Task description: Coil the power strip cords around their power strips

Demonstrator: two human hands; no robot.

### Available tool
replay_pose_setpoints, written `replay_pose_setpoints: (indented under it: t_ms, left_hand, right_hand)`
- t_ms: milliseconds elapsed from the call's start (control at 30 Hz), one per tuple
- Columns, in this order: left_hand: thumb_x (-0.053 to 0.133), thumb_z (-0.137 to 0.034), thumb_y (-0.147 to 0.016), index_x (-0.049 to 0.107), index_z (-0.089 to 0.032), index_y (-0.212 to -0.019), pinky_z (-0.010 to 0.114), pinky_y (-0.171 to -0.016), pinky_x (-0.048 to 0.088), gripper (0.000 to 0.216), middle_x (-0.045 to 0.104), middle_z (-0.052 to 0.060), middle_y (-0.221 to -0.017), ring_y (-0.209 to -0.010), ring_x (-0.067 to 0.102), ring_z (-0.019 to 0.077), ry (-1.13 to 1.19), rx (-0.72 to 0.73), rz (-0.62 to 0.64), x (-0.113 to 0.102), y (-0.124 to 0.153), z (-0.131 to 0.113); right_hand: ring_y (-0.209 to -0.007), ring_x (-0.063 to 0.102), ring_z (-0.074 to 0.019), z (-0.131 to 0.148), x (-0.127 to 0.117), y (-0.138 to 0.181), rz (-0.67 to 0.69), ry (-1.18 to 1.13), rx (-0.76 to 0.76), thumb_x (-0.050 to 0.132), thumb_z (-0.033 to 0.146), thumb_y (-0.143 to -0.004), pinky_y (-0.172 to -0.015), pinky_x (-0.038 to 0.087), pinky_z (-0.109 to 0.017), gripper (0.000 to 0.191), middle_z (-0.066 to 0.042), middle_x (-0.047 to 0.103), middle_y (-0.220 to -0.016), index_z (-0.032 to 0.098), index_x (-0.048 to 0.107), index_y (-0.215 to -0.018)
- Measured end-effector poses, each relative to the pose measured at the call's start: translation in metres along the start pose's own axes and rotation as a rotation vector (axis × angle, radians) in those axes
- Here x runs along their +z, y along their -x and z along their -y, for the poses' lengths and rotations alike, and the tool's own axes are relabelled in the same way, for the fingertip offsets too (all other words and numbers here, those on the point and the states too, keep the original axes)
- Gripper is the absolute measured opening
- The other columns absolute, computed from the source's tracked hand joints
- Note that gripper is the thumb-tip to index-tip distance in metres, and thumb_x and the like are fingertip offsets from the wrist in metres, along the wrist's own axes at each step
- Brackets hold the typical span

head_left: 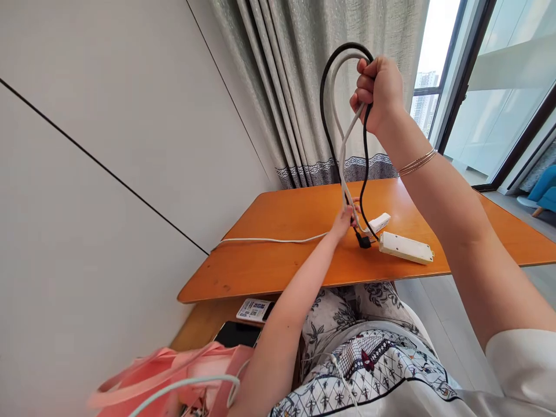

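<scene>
My right hand [379, 87] is raised above the orange table [278, 255] in a fist, gripping the top of a loop made of a black cable [324, 116] and a white cable [343, 145]. Both cables hang down to the tabletop. My left hand [345, 223] reaches forward and pinches the lower part of the loop just above the table. A white power strip [406, 247] lies to the right of that hand, with a black plug [363, 240] and a small white adapter [379, 222] beside it. More white cable [269, 240] trails left across the table.
A grey curtain [313, 87] hangs behind the table, with a window to the right. A white wall fills the left. On a lower shelf sit a dark phone [237, 334] and a small printed box [253, 310]. Pink fabric [174, 370] lies at bottom left.
</scene>
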State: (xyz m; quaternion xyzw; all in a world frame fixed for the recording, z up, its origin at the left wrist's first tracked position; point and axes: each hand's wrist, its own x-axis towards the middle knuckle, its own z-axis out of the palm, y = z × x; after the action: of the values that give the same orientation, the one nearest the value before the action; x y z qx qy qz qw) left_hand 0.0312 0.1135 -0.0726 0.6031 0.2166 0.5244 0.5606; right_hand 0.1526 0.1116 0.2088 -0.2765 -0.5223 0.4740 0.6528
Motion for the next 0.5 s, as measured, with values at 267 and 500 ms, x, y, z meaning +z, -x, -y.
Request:
replay_pose_setpoints:
  t_ms: [267, 500]
  left_hand:
    - [0.089, -0.052, -0.060, 0.066, -0.016, -0.091, 0.034, -0.079, 0.049, 0.052, 0.076, 0.010, -0.085, -0.085, 0.069, 0.0214, -0.059, -0.213, 0.297, 0.031, 0.016, 0.007]
    - [0.088, -0.045, -0.062, 0.068, -0.013, -0.079, 0.031, -0.080, 0.048, 0.041, 0.071, 0.005, -0.078, -0.077, 0.066, 0.0158, -0.171, -0.236, 0.320, 0.001, 0.017, -0.001]
  right_hand:
    - [-0.047, 0.015, -0.0153, -0.003, 0.007, 0.017, -0.136, -0.120, -0.025, 0.052, 0.023, -0.071, -0.049, 0.029, -0.028, 0.013, 0.008, 0.016, -0.049, 0.030, 0.041, -0.072]
    - [-0.043, 0.008, -0.0053, 0.023, -0.024, 0.005, -0.330, -0.324, -0.081, 0.032, 0.010, -0.084, -0.048, 0.023, -0.016, 0.020, 0.014, 0.012, -0.046, 0.018, 0.043, -0.070]
